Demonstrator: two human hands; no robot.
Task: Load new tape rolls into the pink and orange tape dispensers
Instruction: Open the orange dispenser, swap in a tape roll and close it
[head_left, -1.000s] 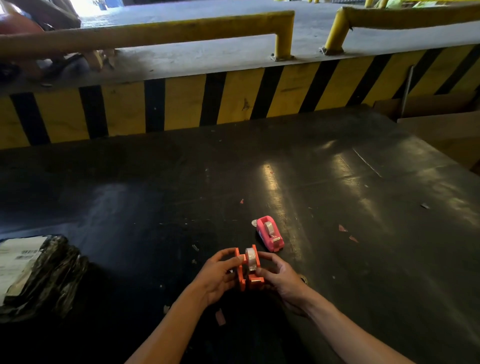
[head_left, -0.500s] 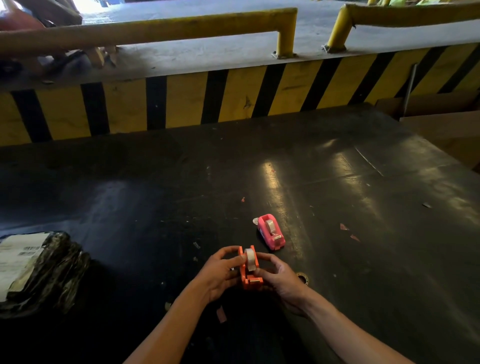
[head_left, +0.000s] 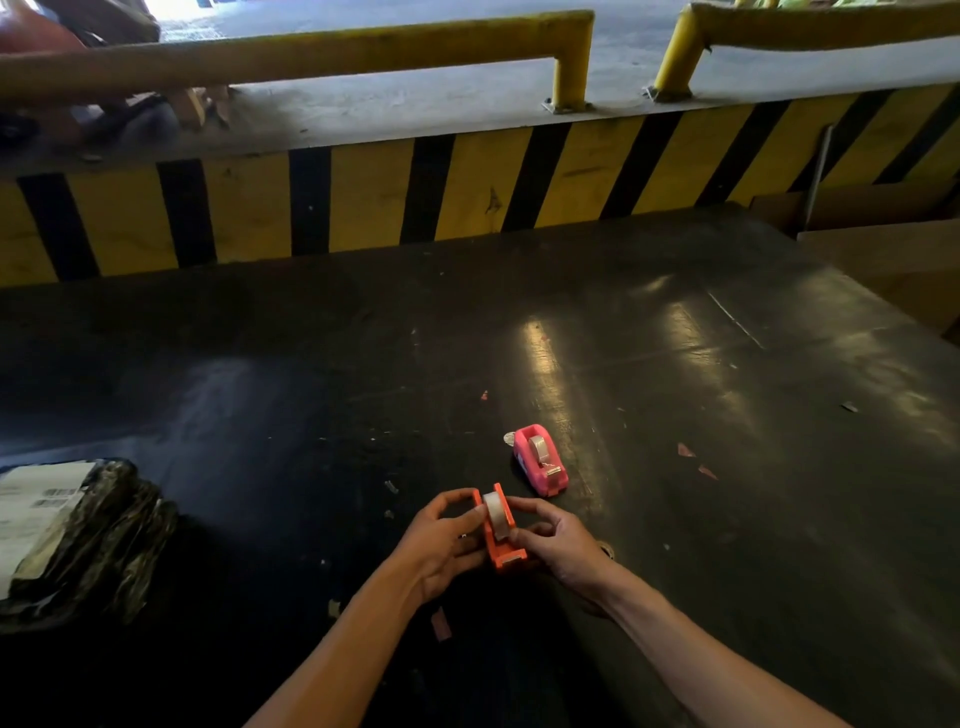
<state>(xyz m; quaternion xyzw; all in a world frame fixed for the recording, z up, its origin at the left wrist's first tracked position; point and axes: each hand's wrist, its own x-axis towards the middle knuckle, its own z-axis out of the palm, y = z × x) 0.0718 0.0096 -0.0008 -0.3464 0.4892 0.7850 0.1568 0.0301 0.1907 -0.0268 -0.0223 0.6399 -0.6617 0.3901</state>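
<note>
A dark, scuffed table (head_left: 675, 395) stretches toward a yellow-and-black striped barrier (head_left: 467, 192), with yellow railings (head_left: 363, 52) above it. A crumpled black parcel with a white label (head_left: 78, 530) sits at the left edge, well apart from the work. The pink dispenser (head_left: 539, 460), a roll in it, rests just beyond the hands with nothing between. The orange dispenser (head_left: 497, 540) is held between both: the left hand (head_left: 441, 545) and right hand (head_left: 558, 545) clasp its sides, fingertips on the tape roll (head_left: 497, 514) seated in it.

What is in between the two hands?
The orange tape dispenser, with a tape roll in it, sits between the left hand and right hand in the head view.
</note>
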